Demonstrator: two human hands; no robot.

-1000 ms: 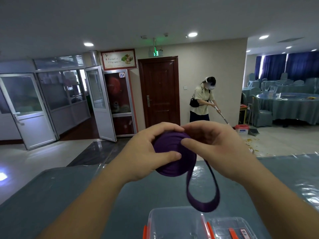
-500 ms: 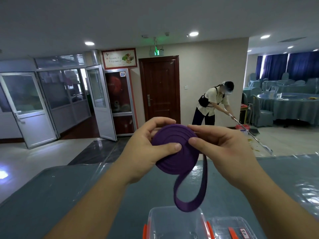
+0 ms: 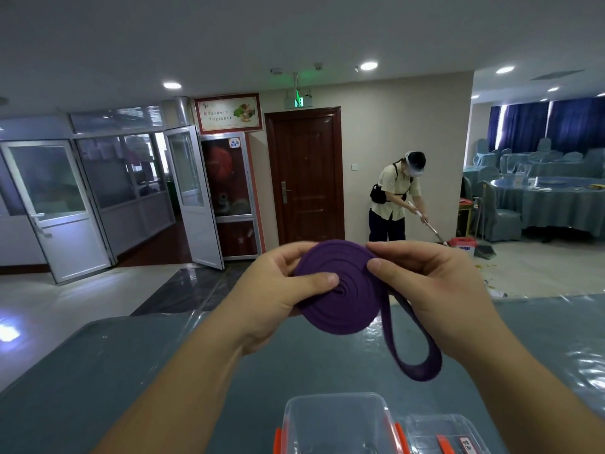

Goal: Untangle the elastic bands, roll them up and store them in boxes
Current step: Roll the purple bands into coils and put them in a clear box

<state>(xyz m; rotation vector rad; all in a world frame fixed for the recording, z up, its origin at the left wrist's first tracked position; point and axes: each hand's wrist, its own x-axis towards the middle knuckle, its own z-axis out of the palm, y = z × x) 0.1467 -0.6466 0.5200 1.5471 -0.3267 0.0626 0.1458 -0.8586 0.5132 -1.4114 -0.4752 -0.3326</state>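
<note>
Hands (image 3: pixel 275 299) gripping purple band coil (image 3: pixel 340 290), clear box (image 3: pixel 337 424) below

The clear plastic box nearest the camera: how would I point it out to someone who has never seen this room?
Start at the grey-blue table in the foreground and look to its near edge, below the two hands rolling the purple band. The clear box stands open there, orange clips on its sides. Its neighbour to the right is its flat lid.

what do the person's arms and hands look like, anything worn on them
Both forearms are bare up to the bottom edge of the picture, with no sleeve in sight. The left hand and the right hand wear no gloves. No ring, watch or bracelet shows on the fingers or wrists in view. The nails are short and plain.
</note>
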